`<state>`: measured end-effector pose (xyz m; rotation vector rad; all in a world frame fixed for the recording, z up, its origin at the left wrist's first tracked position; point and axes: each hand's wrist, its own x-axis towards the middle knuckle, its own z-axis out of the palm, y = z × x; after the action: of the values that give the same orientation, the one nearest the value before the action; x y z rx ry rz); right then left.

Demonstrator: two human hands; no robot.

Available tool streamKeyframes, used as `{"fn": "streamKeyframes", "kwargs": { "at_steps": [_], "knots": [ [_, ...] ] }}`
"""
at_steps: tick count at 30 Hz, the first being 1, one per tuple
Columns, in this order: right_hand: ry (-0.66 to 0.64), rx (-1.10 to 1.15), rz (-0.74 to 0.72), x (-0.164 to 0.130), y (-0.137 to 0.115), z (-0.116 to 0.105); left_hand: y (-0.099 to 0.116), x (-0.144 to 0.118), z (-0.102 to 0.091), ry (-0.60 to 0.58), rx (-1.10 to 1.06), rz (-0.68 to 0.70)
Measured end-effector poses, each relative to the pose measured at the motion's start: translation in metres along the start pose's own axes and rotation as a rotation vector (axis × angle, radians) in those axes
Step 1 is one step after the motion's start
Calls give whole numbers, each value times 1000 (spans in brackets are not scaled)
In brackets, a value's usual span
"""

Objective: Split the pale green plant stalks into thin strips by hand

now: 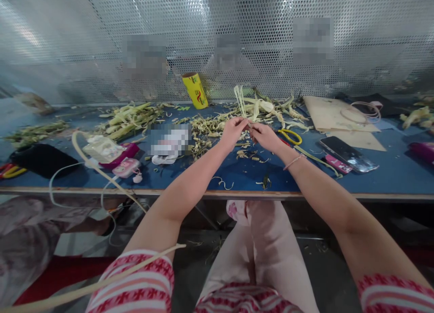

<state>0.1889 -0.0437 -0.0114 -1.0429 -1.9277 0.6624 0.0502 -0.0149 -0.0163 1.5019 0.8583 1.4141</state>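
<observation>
My left hand [233, 131] and my right hand [263, 136] meet above the middle of the blue table. The fingers of both are closed on a small bundle of pale plant strips [240, 100], whose thin ends fan upward beyond the left hand. What lies between the fingertips is mostly hidden. Behind and under the hands spread plant scraps [208, 128] and longer pale leaves [264, 106]. Beside my right hand are scissors with yellow handles [290, 136], partly covered by that hand. A thin green stalk [318, 159] lies to the right of my forearm.
A yellow can [195, 91] stands by the perforated metal panel [257, 15]. Toward the right are a phone [347, 154] and brown cardboard [335, 114]. At left lie a leaf pile [134, 119], a black pouch [44, 160] and small cases [126, 167]. A long pale cane [98, 167] arches near my left arm.
</observation>
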Motion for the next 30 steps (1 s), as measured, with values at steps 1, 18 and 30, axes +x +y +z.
{"fn": "streamKeyframes", "kwargs": {
  "at_steps": [1, 18, 30],
  "knots": [
    [-5, -12, 3, 0, 0, 0, 2, -1, 1, 2, -34, -20],
    [-237, -181, 50, -3, 3, -10, 10, 18, -33, 293, -204, -87],
    [-429, -161, -162, -12, 0, -19, 3, 16, -27, 252, -46, -121]
  ]
}}
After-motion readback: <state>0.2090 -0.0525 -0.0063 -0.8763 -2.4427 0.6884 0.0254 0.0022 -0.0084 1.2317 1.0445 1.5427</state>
